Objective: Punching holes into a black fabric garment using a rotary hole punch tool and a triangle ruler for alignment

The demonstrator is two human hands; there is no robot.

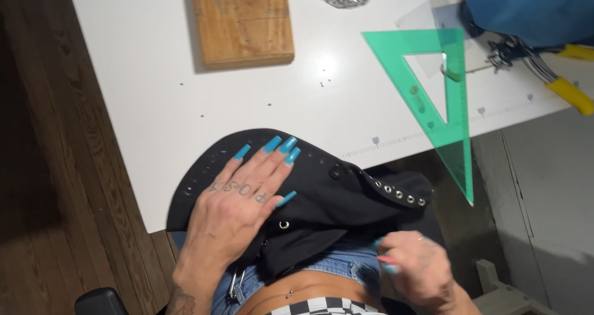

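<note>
Under flat, spread L hand (238,197) fingers lies black fabric (334,197); R hand (414,268) blurred, grip can't tell.

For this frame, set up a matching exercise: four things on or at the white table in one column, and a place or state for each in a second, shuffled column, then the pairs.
Things:
1. wooden block
2. green set square
3. black fabric piece
4. yellow-handled pliers

Places or states:
A. pressed flat under the left hand
B. at the right edge of the table, partly under blue cloth
C. lying at the far side of the table, apart from both hands
D. overhanging the table's near edge with one corner

Pairs: 1-C, 2-D, 3-A, 4-B
</note>
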